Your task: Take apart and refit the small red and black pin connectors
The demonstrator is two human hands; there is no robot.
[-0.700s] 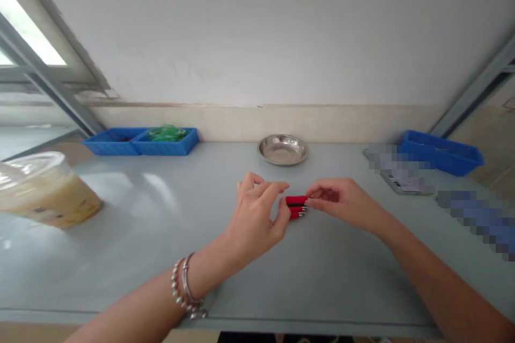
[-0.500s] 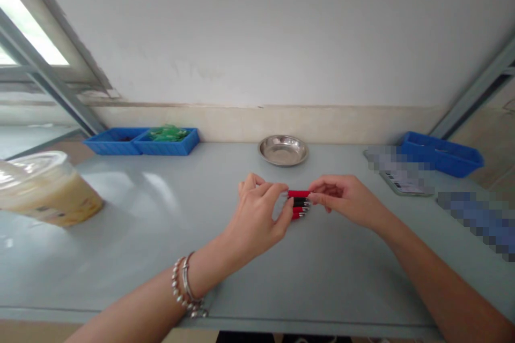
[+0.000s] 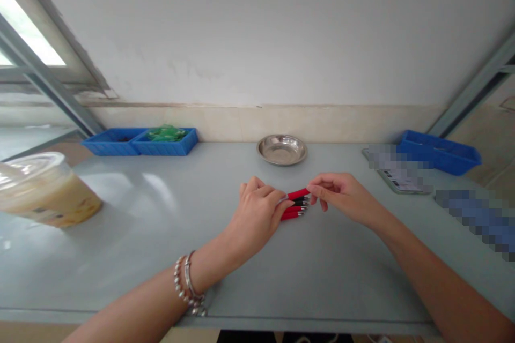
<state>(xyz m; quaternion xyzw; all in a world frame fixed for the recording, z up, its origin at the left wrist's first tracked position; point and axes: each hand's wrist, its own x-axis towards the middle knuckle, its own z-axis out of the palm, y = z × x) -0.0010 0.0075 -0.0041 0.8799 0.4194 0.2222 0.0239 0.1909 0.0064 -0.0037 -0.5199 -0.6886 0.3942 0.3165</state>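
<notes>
Remotely, I see the left hand (image 3: 257, 215) and right hand (image 3: 341, 194) each pinching one end of a red pen (image 3: 298, 193), just on the far side of several red and black pens (image 3: 296, 208), nearer than the metal dish (image 3: 282, 154).

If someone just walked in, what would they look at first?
Likely the bright red pen between the left hand and right hand, near the middle, beside other red and black pens. Next, perhaps the cup of yellowish drink at the far left, and the shiny metal dish by the wall.
</notes>
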